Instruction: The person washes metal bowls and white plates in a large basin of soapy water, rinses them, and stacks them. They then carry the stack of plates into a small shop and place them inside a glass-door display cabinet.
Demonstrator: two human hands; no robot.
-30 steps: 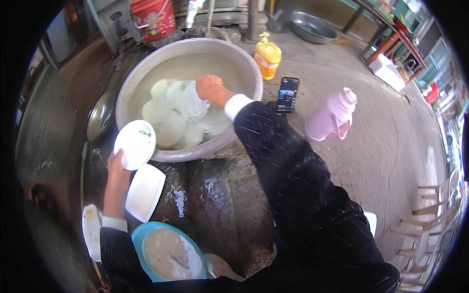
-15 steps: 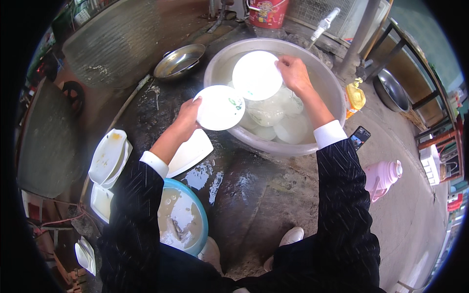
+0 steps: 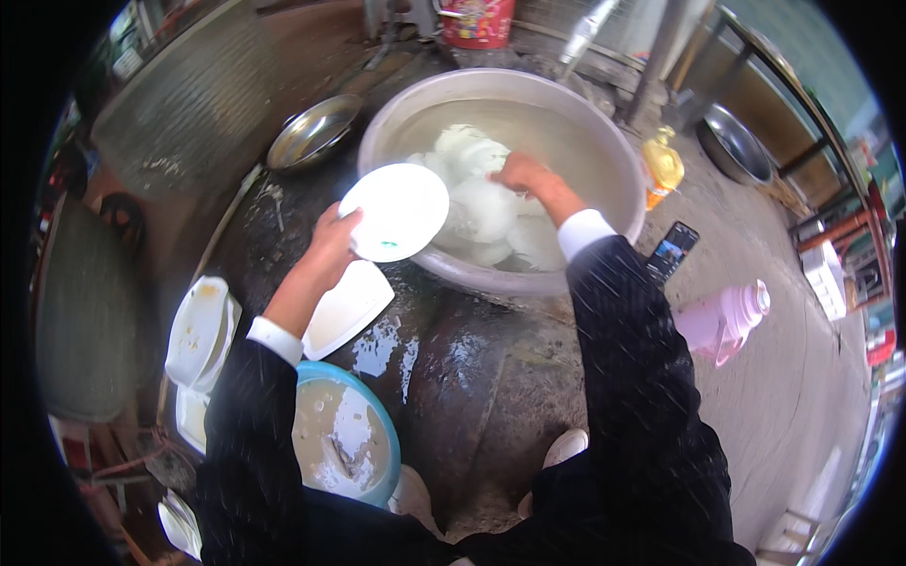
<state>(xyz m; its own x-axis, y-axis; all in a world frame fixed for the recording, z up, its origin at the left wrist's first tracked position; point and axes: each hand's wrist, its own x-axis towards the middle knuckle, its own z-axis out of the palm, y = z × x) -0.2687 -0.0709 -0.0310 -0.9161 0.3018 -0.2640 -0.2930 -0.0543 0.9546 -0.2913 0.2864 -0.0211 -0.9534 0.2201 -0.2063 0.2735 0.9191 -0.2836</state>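
Left hand (image 3: 332, 245) pinches a white plate (image 3: 394, 212) by its edge, the plate lying to that hand's right. Right hand (image 3: 526, 174) is inside the large basin (image 3: 500, 281), at the white dishes (image 3: 481, 209) in water; cannot tell whether it grips one. Blue tub (image 3: 385, 415) sits bodyward of the left hand.

Left hand (image 3: 330, 243): pinching | right hand (image 3: 522, 174): curled downward, farther forward | both arms (image 3: 637, 349): extended, apart
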